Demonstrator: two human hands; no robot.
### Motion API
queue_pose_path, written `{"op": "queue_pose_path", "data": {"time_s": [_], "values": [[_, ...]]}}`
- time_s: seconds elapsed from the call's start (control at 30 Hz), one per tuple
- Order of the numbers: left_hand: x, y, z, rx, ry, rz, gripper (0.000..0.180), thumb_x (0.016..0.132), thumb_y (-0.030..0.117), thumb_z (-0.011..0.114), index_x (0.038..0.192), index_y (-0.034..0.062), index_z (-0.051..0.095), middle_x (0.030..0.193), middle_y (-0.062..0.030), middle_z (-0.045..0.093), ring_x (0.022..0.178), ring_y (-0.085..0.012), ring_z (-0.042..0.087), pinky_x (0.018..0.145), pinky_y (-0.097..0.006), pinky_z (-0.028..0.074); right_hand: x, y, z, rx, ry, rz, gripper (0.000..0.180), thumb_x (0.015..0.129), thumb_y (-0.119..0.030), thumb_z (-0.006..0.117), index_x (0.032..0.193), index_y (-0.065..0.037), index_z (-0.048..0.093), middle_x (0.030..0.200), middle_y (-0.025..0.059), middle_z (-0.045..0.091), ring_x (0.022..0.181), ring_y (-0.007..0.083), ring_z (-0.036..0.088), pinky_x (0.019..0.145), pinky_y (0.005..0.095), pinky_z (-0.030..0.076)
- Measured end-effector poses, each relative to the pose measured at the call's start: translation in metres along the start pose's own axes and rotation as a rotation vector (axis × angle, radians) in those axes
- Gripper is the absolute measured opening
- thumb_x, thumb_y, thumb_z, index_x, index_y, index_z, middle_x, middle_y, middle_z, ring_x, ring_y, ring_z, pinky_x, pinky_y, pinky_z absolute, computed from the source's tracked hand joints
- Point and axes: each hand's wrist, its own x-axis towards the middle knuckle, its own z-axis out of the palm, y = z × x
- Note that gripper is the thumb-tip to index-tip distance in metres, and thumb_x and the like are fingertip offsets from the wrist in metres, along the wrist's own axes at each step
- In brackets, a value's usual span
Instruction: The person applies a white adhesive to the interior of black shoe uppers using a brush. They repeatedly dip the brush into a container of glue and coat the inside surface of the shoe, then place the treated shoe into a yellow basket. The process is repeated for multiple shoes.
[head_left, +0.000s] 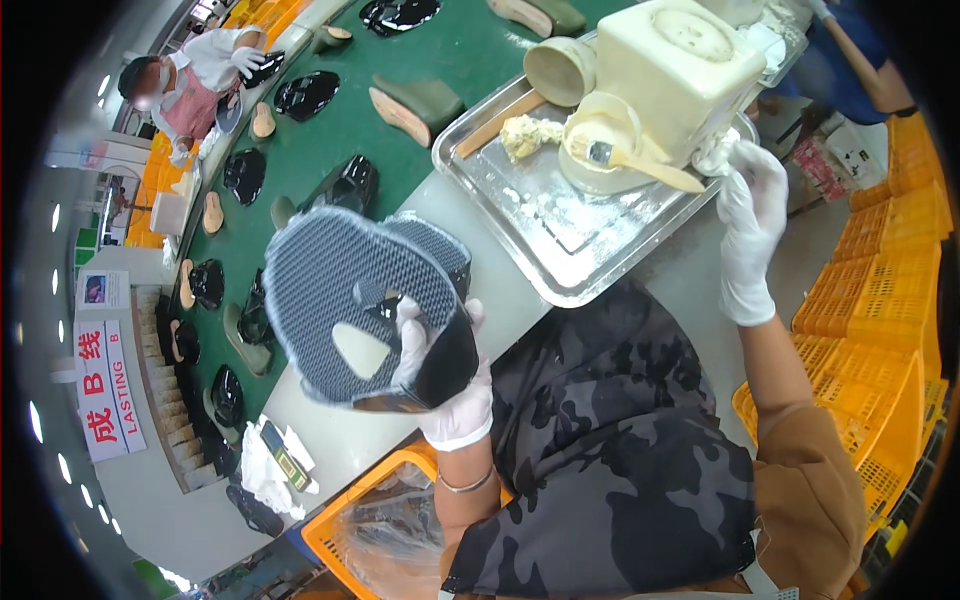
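Observation:
My left hand [460,405] is closed around the edge of a shoe upper [350,265], its grey mesh lining turned toward me with a pale patch on it; part of the outside shows black. At the right rim of a metal tray [515,205], my gloved right hand [752,225] has its fingers closed by a whitish lump [712,155] at the foot of a cream plastic jug [685,85]. What it grips is partly hidden. A brush [655,170] rests across a paste-coated cup [590,180] in the tray.
Black uppers [308,95] and olive boots [425,108] lie on the green belt [340,130] beyond the grey table [370,440]. Orange crates [855,370] stack at right; a lined orange basket [330,535] stands below. Another person [195,90] works at far left.

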Motion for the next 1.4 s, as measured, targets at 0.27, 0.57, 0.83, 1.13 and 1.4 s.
{"op": "queue_pose_path", "data": {"time_s": [0.27,0.57,0.83,1.13,1.4], "values": [[0.006,-0.039,0.012,0.481,0.192,0.272,0.023,0.09,0.014,0.052,0.111,0.0061,0.046,0.094,-0.0043,0.056,0.061,-0.0161,0.057,0.054,-0.027,0.05,-0.073,-0.057,0.048,0.465,-0.837,1.073,0.024,0.093,-0.02,0.047,0.108,-0.003,0.052,0.094,0.0081,0.058,0.06,0.0098,0.056,0.052,0.0207,0.048],[-0.014,-0.035,-0.011,0.947,0.346,0.225,0.017,0.092,0.018,0.052,0.1,0.0035,0.053,0.077,-0.0036,0.053,0.067,-0.0085,0.05,0.058,-0.022,0.043,-0.114,-0.038,0.069,1.222,-0.818,1.561,0.037,0.092,-0.041,0.045,0.112,-0.011,0.049,0.098,0.002,0.054,0.07,0.0082,0.05,0.057,0.0175,0.046],[-0.006,-0.023,0.027,1.107,0.042,0.172,0.027,0.083,0.005,0.056,0.107,-0.0053,0.05,0.09,-0.0139,0.056,0.078,-0.0194,0.058,0.069,-0.031,0.051,-0.083,-0.045,0.087,1.211,-0.699,1.404,0.037,0.091,-0.048,0.04,0.103,-0.015,0.051,0.083,-0.0004,0.053,0.068,0.0126,0.05,0.057,0.0235,0.042],[0.011,0.111,0.009,1.472,0.266,0.623,0.032,0.092,0.011,0.041,0.12,-0.0051,0.044,0.11,-0.0157,0.055,0.097,-0.0214,0.056,0.083,-0.031,0.045,0.014,-0.048,0.14,0.869,-0.726,0.89,0.036,0.091,-0.043,0.044,0.104,-0.01,0.053,0.087,0.0031,0.059,0.065,0.0139,0.056,0.057,0.0251,0.046],[0.069,0.231,-0.122,2.815,0.555,0.449,0.026,0.087,0.022,0.047,0.106,0.0091,0.059,0.1,-0.0097,0.059,0.094,-0.0279,0.053,0.088,-0.039,0.037,0.093,0.019,0.234,-0.069,-0.581,0.369,0.04,0.083,-0.042,0.06,0.092,-0.003,0.055,0.081,0.0056,0.06,0.064,0.0119,0.056,0.057,0.0232,0.047]]}}
